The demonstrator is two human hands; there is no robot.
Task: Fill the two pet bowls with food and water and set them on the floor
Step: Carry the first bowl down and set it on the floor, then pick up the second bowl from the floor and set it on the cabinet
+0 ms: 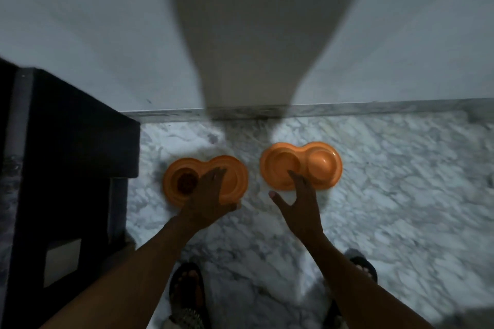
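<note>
- On the marble floor [401, 181], close to the foot of a pale wall [80, 21], two orange double pet bowls sit side by side with a strip of bare floor between them.
- The left bowl [169, 184] has a dark brown heap of food [185, 181] in its left well; its right well is mostly hidden under the hand.
- The right bowl [332, 168] lies a little nearer the wall. Both of its wells look plain orange, and the blur makes it impossible to tell whether water is in them.
- The left hand [211, 195] reaches over the middle of the left bowl, back upward, fingers stretched out and not curled round anything, the thumb lying by the near rim. Whether the fingers touch the bowl cannot be told.
- The right hand [304, 200] is spread loose, thumb splayed out to the side, fingertips at the near edge of the right bowl; it grasps nothing.
- A black cabinet [66, 141] stands against the wall to the left of the bowls.
- A marble skirting [374, 108] runs along the base of the wall, and a broad grey shadow [254, 35] falls down the wall to it.
- Two feet in dark sandals stand below the arms, the left foot [187, 288] and the right foot [363, 267].
</note>
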